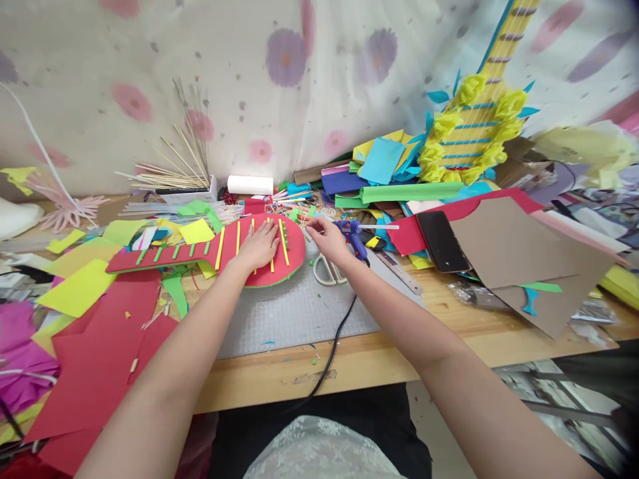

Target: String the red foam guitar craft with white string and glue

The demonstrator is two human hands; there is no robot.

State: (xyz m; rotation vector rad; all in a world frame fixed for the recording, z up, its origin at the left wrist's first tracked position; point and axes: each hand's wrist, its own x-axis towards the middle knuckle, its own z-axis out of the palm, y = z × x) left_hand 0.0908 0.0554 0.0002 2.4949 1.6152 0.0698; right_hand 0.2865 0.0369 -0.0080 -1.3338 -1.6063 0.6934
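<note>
A red craft guitar (295, 247) with yellow strips across its body, green strips along its neck and a green edge lies on the grey cutting mat (294, 326). On its body rests my left hand (259, 246), flat with the fingers stretched out. Just past the rounded right end, my right hand (325, 237) is closed in a pinch; whatever its fingertips hold is too small to make out. Right beside that hand sits a blue glue gun (355, 238) with a white glue stick in its back. White-handled scissors (327, 271) lie below the hand, partly covered by it.
A metal ruler (399, 271) and a black phone (442, 241) are to the right, by brown cardboard (519, 246). A yellow craft guitar (469, 140) leans at the back. Red sheets (100, 359) cover the left side. A black cord (333, 352) crosses the table's front edge.
</note>
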